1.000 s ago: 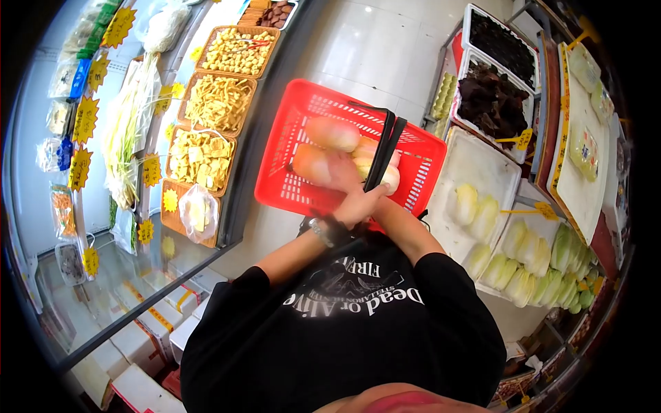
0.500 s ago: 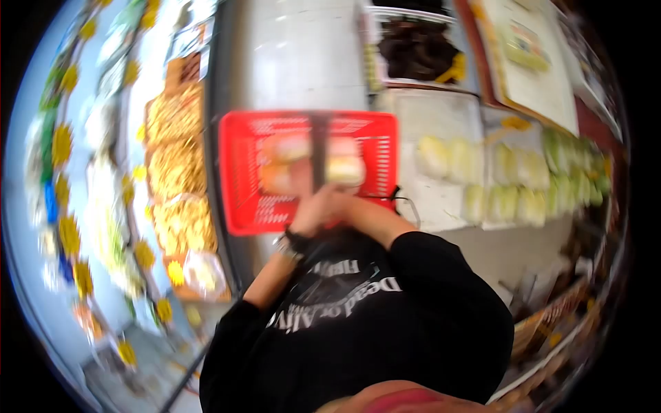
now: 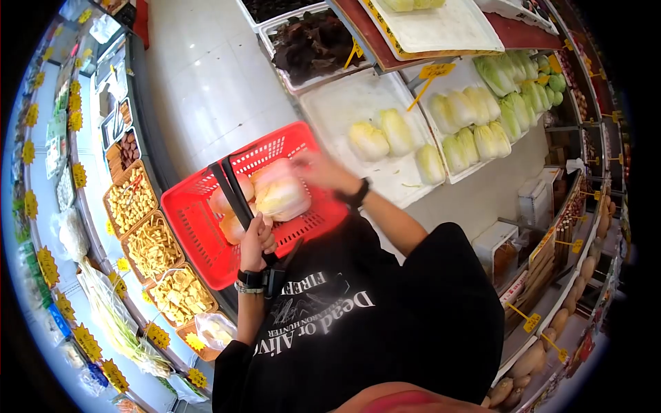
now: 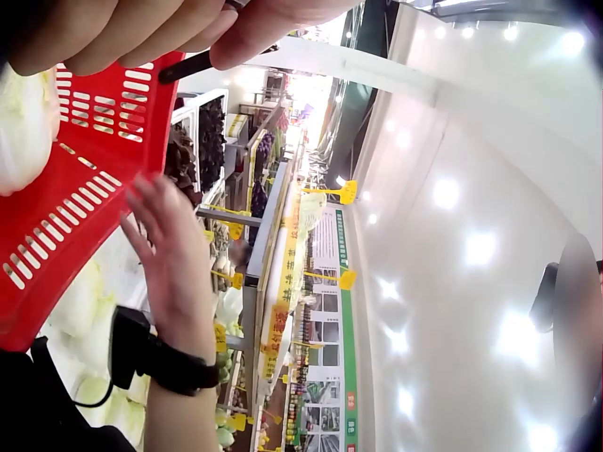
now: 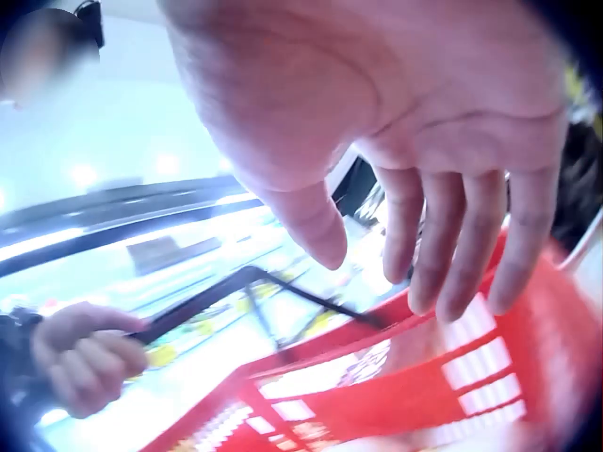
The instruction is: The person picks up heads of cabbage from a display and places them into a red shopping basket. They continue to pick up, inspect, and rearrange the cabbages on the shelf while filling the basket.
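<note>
In the head view a red shopping basket [image 3: 200, 241] hangs before the body with several napa cabbages [image 3: 284, 196] in it, tinted pink by its walls. My left hand [image 3: 256, 242] grips the black handle [image 3: 233, 196] of the basket. Its curled fingers [image 4: 113, 33] cross the top of the left wrist view. Over the basket's right end is my right hand [image 3: 318, 171], blurred in the head view. The right wrist view shows its fingers [image 5: 440, 240] extended downward above the red rim, holding nothing.
Right of the basket, loose napa cabbages [image 3: 396, 132] lie on a white tray [image 3: 337, 103], beside a tray of dark fungus [image 3: 318, 47]. On the left, a refrigerated display carries woven trays of tofu strips [image 3: 155, 242] and yellow price tags [image 3: 88, 342].
My right hand has left the left hand near the handle and moved to the basket's right end. The view has swung toward the cabbage stand. My left hand still holds the handle.
</note>
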The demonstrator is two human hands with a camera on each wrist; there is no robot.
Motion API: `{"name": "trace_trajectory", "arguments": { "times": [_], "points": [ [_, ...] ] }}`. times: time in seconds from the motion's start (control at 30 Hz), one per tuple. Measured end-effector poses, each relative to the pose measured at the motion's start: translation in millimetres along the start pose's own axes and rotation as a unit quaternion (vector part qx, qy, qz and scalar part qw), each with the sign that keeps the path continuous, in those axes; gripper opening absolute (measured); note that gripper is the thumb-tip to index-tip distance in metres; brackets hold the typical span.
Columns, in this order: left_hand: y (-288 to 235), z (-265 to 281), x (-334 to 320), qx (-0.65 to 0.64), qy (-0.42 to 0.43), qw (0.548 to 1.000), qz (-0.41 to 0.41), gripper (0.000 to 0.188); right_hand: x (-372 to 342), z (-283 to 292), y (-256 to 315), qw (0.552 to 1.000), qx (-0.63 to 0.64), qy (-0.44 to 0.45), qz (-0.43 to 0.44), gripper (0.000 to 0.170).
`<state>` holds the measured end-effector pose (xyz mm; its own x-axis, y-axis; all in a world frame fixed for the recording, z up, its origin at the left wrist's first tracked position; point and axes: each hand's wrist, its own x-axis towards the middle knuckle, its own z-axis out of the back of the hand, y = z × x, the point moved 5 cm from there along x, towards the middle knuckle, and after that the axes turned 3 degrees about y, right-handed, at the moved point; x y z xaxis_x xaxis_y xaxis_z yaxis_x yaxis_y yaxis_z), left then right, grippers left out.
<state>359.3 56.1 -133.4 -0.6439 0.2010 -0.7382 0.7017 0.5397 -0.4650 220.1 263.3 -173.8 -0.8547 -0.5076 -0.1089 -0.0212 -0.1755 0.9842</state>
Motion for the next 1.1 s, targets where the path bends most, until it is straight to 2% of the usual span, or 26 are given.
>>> {"name": "trace_trajectory", "arguments": {
  "times": [0.03, 0.07, 0.1, 0.13, 0.17, 0.27, 0.37, 0.47, 0.5, 0.6, 0.63, 0.73, 0.77, 0.9, 0.97, 1.1],
  "points": [
    [-2, -1, 0, 0.001, -0.003, 1.0, -0.005, 0.037, -12, 46, -16, 0.99, -0.079, -0.096, -0.067, 0.031],
    [-2, -2, 0, 0.001, -0.006, 1.0, -0.008, 0.036, -23, 89, -70, 0.942, -0.196, -0.266, -0.057, 0.037],
    [-1, -3, -2, 0.001, -0.01, 1.0, -0.01, 0.036, -40, 123, -88, 0.879, -0.338, -0.332, -0.047, 0.054],
    [0, -3, -2, 0.005, -0.014, 1.0, -0.007, 0.036, -53, 142, -98, 0.814, -0.458, -0.345, -0.09, 0.066],
    [1, -1, -2, 0.009, -0.018, 1.0, -0.006, 0.036, -62, 153, -117, 0.796, -0.486, -0.28, -0.228, 0.076],
    [-1, -1, 3, 0.012, -0.011, 1.0, -0.003, 0.037, -83, 152, -183, 0.757, -0.535, -0.229, -0.297, 0.08],
    [1, -1, -1, 0.037, -0.015, 0.999, 0.013, 0.037, -95, 137, -208, 0.724, -0.57, -0.233, -0.309, 0.088],
    [3, -1, 2, 0.052, -0.033, 0.998, 0.029, 0.037, -90, 123, -214, 0.746, -0.541, -0.278, -0.272, 0.089],
    [3, -2, 2, 0.05, -0.033, 0.998, 0.029, 0.037, -87, 122, -218, 0.74, -0.547, -0.29, -0.263, 0.096],
    [4, -3, 1, 0.057, -0.033, 0.997, 0.031, 0.038, -82, 126, -214, 0.735, -0.514, -0.313, -0.314, 0.104],
    [4, -4, 0, 0.061, -0.033, 0.997, 0.031, 0.038, -79, 132, -215, 0.744, -0.478, -0.278, -0.376, 0.117],
    [5, -9, -3, 0.057, -0.065, 0.995, 0.056, 0.039, -77, 142, -222, 0.71, -0.539, -0.294, -0.345, 0.113],
    [5, -10, -3, 0.063, -0.081, 0.993, 0.059, 0.04, -76, 145, -222, 0.725, -0.507, -0.27, -0.381, 0.106],
    [11, 0, 3, 0.067, -0.059, 0.995, 0.053, 0.04, -78, 143, -225, 0.743, -0.451, -0.284, -0.405, 0.1],
    [12, 1, 1, 0.072, -0.059, 0.995, 0.044, 0.041, -82, 143, -233, 0.747, -0.451, -0.298, -0.387, 0.101],
    [16, 8, 5, 0.034, -0.046, 0.997, 0.05, 0.042, -81, 145, -209, 0.77, -0.438, -0.322, -0.333, 0.096]
  ]
}}
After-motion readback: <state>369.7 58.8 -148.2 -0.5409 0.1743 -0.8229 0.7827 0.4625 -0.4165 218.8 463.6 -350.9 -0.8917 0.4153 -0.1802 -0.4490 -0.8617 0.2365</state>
